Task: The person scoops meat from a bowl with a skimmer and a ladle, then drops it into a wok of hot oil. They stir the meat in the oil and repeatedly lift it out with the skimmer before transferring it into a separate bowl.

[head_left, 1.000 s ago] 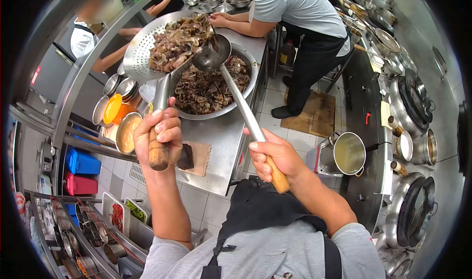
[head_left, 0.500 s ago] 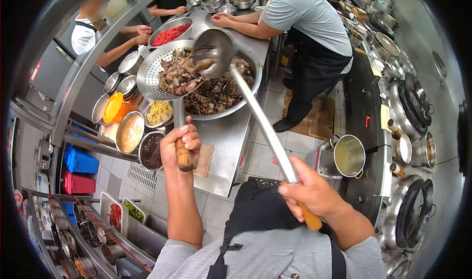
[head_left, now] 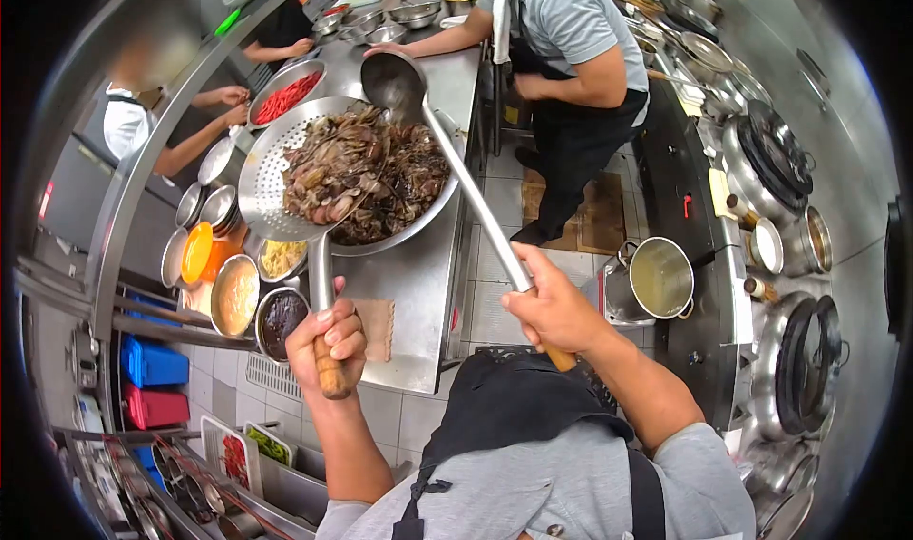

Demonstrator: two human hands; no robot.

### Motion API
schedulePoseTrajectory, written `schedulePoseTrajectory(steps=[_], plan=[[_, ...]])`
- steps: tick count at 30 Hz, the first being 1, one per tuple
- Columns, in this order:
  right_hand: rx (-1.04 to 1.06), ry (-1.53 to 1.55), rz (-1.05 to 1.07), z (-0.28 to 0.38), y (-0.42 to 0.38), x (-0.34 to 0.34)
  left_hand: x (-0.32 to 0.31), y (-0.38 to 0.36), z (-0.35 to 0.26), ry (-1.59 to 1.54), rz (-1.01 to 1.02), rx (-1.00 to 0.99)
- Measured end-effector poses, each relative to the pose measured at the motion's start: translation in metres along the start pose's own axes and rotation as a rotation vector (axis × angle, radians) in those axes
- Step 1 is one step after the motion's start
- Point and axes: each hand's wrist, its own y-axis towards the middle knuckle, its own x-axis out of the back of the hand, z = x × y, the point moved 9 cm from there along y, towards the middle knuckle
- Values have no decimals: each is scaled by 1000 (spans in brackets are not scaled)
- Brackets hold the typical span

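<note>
My left hand (head_left: 329, 342) is wrapped round the wooden handle of a large perforated strainer (head_left: 262, 174). Dark, chopped meat-like pieces (head_left: 333, 164) lie heaped in it. The strainer overlaps a wide metal basin (head_left: 380, 245) on the steel table, where more of the same dark pieces (head_left: 409, 183) lie. My right hand (head_left: 556, 302) grips a long ladle (head_left: 475, 193) low on its shaft, by the wooden end. The ladle's round bowl (head_left: 393, 79) is tilted at the far edge of the basin, just beyond the heap.
Left of the basin stand bowls of red strips (head_left: 288, 96), yellow pieces (head_left: 281, 258) and dark sauce (head_left: 282, 321). A person in a grey shirt (head_left: 580, 36) stands on the right, another person (head_left: 143, 126) beyond the rail. A pot of liquid (head_left: 660, 279) is at my right.
The strainer and my left hand have come lower and leftward. The ladle bowl has moved up off the heap, my right hand forward. The grey-shirted person now reaches toward the bowls.
</note>
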Motion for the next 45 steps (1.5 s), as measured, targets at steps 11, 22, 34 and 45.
schedulePoseTrajectory(steps=[11,22,34,45], plan=[[20,61,149,6,-37,-21,16,5,-10,43,-101,-25],[37,84,-94,-27,-51,22,9,-25,11,86,-95,10],[-161,1057,-157,-86,-213,32,-2,-35,140,188,-31,689],[273,1241,-676,-129,-345,35,-51,5,352,435,149,1289]])
